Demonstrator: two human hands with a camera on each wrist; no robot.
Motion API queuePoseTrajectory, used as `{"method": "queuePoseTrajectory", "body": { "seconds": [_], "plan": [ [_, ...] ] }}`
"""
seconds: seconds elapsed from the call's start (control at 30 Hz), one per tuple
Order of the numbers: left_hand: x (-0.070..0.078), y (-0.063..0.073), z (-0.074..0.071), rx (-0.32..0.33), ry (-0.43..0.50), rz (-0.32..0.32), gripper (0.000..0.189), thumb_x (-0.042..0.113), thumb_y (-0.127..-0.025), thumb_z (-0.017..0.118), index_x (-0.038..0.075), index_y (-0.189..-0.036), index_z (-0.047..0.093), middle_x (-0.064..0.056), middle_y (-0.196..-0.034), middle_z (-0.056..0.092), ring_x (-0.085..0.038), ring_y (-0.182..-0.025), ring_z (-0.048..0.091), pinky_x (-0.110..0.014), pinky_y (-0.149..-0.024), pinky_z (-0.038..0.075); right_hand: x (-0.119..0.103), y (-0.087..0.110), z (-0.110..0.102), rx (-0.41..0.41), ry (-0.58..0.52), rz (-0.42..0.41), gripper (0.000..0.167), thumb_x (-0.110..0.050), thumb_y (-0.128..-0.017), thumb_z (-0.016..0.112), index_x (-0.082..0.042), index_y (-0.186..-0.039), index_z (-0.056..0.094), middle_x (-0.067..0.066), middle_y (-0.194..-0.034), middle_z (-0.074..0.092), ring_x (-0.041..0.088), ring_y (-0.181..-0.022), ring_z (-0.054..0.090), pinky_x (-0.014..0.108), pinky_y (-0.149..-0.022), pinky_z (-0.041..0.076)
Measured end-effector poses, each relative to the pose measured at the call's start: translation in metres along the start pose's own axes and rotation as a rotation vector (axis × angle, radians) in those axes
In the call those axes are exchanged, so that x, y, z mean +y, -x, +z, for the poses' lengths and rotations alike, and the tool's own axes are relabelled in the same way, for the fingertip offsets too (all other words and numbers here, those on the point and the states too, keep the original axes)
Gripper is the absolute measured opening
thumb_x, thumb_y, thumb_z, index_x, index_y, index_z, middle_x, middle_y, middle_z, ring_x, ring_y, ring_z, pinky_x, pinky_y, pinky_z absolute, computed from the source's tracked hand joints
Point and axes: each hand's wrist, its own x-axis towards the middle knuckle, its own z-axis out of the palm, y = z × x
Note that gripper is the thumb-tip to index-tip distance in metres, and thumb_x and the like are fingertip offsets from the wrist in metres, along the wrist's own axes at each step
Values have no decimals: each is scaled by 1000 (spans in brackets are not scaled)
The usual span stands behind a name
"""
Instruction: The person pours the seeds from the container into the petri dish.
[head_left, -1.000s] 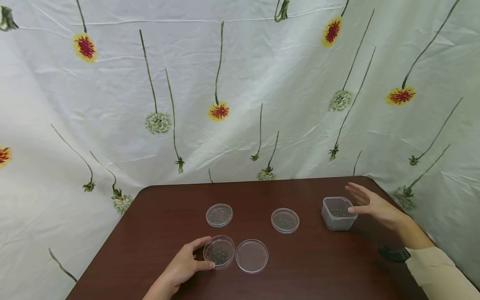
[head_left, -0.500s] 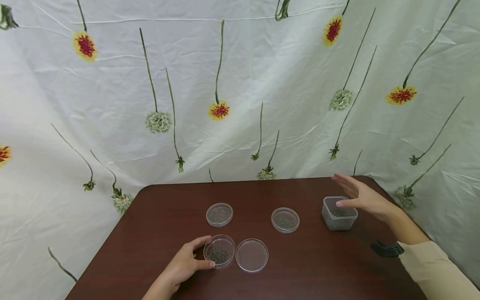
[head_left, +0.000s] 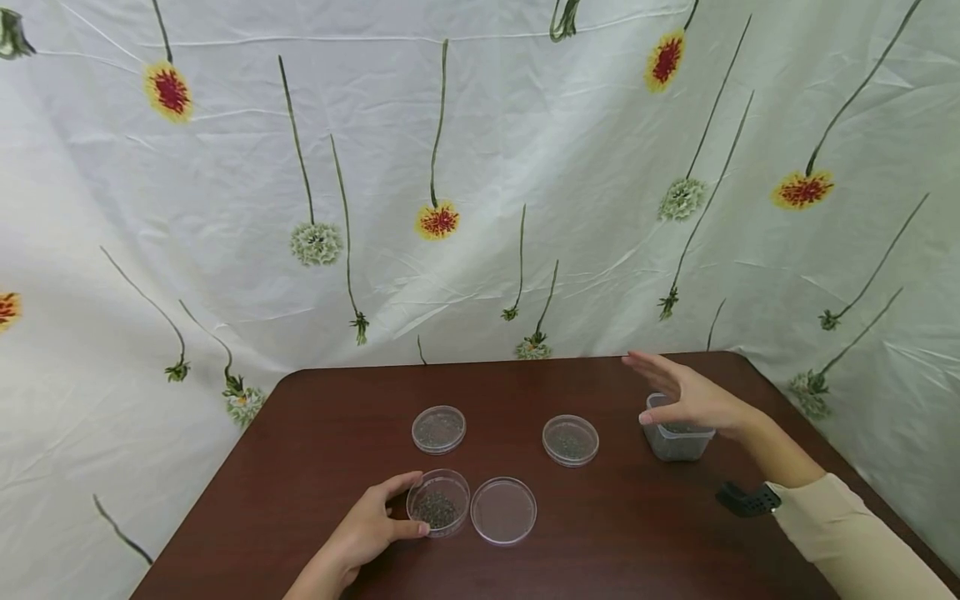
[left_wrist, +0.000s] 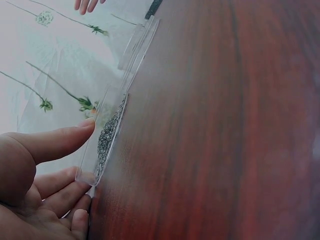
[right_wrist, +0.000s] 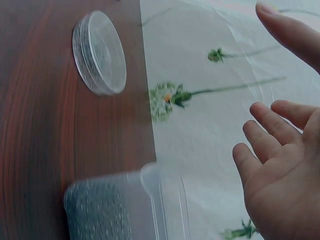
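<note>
My left hand (head_left: 366, 527) holds a clear open petri dish (head_left: 439, 529) on the table, thumb on its near side and fingers on its far side. Small dark grey grains (left_wrist: 109, 137), perhaps seeds, lie heaped inside it. Touching or nearly touching that dish on its right is a clear round lid or shallow dish (head_left: 504, 512). Above and just left of a translucent square plastic tub (head_left: 678, 447) hovers my right hand (head_left: 697, 400), fingers extended, thumb apart and nothing held. More grains (right_wrist: 97, 207) show through the tub's wall. The hand partly hides the tub's opening in the head view.
Two covered petri dishes with a little grey content stand farther back: one dish (head_left: 438, 429) at left, another dish (head_left: 570, 440) nearer the tub. The dark reddish-brown table (head_left: 337, 425) ends against a white flower-print cloth (head_left: 375, 275). A dark band (head_left: 747, 498) circles the right wrist.
My right hand has moved left, from the tub's right side across its opening to its left edge, staying open. The left hand and the dishes have stayed put.
</note>
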Motion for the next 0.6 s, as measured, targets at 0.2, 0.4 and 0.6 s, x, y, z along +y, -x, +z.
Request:
{"method": "queuePoseTrajectory", "body": {
  "seconds": [0.2,0.4,0.6],
  "plan": [
    [-2,1,0,4,1,0,81,15,-77,92,0,-147,54,-23,-149,51,-51,-139,39,-69,-108,34,-6,-12,15,-46,-22,-43,93,-4,-92,78,-6,-165,21,17,-167,26,43,-152,20,54,-120,23],
    [-1,2,0,6,-4,0,81,15,-77,92,1,-148,54,-23,-149,51,-51,-138,40,-69,-107,35,-11,-23,28,-73,-53,-87,91,-5,-92,78,-2,-164,23,21,-165,29,46,-151,22,28,-118,29],
    [-1,1,-1,-2,0,9,81,16,-78,91,1,-148,53,-23,-150,50,-51,-140,38,-69,-108,33,-17,-37,49,-96,-74,-106,91,-5,-91,79,0,-163,24,23,-163,31,44,-150,25,43,-118,27]
  ]
}}
